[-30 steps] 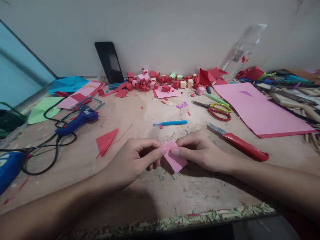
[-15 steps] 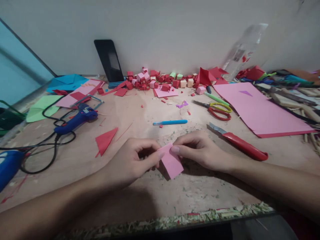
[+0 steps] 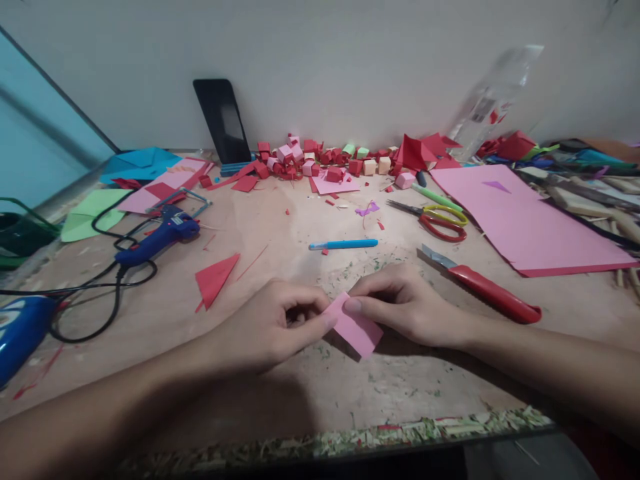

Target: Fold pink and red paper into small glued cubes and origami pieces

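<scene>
Between my two hands is a small piece of pink paper [image 3: 358, 332], tilted and held just over the table. My left hand [image 3: 287, 320] pinches its left edge between thumb and fingers; the fingers behind it are partly hidden. At the upper corner, my right hand [image 3: 405, 303] grips the same paper, its thumb lying on the front. Beyond the hands lies a blue pen-like tool [image 3: 344, 245]. A red paper triangle [image 3: 217, 280] rests to the left, and a red-handled cutter [image 3: 480, 283] with a metal blade lies to the right.
A blue glue gun [image 3: 159, 239] with its looping cord occupies the left. Scissors [image 3: 440, 220] and a large pink sheet [image 3: 530, 220] lie at right. Along the wall are many small paper cubes [image 3: 330, 160], a leaning phone [image 3: 221, 120] and a plastic bottle [image 3: 497, 107].
The pink paper has turned slightly, its lower end swinging to the right. Both hands have shifted a little to the right and still hold it. The whole view has moved slightly.
</scene>
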Available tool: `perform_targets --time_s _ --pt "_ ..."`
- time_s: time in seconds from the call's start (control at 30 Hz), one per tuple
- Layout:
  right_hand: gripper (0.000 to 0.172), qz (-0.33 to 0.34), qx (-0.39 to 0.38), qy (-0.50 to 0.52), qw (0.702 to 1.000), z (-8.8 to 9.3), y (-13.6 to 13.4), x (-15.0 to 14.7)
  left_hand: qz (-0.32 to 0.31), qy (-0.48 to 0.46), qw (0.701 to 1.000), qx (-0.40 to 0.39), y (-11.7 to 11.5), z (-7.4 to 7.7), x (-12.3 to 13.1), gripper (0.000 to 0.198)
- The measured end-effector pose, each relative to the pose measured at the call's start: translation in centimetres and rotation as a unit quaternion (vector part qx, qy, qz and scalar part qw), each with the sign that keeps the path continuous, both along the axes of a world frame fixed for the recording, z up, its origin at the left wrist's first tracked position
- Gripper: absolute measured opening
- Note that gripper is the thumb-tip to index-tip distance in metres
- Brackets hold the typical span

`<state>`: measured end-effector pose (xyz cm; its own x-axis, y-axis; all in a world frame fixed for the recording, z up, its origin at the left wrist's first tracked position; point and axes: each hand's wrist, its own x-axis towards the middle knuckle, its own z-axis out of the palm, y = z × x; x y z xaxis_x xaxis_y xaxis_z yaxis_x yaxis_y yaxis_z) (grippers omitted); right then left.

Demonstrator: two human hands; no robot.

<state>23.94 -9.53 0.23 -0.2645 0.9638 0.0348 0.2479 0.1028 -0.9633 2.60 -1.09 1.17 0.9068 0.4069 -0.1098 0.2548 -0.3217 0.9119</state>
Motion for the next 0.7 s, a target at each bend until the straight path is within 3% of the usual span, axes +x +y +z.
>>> perform_targets --time_s 0.23,0.37,0.5,0.7 --pt "0.041 -0.013 0.009 0.024 1.000 0.14 0.16 0.07 0.077 -0.053 0.995 -0.017 -0.10 -0.21 0.11 0.028" --pt "0.043 -0.021 -0.005 0.015 1.000 0.18 0.11 0.11 0.063 -0.042 0.997 -0.002 0.03 -0.38 0.00 0.027" --pt "0.050 0.020 -0.015 -0.003 1.000 0.27 0.09 0.17 0.059 -0.031 0.998 0.002 0.03 -0.33 0.05 0.024" --pt "0.043 0.023 -0.023 -0.020 0.999 0.25 0.19 0.12 0.019 0.003 1.000 0.016 -0.05 -0.15 0.19 0.031"
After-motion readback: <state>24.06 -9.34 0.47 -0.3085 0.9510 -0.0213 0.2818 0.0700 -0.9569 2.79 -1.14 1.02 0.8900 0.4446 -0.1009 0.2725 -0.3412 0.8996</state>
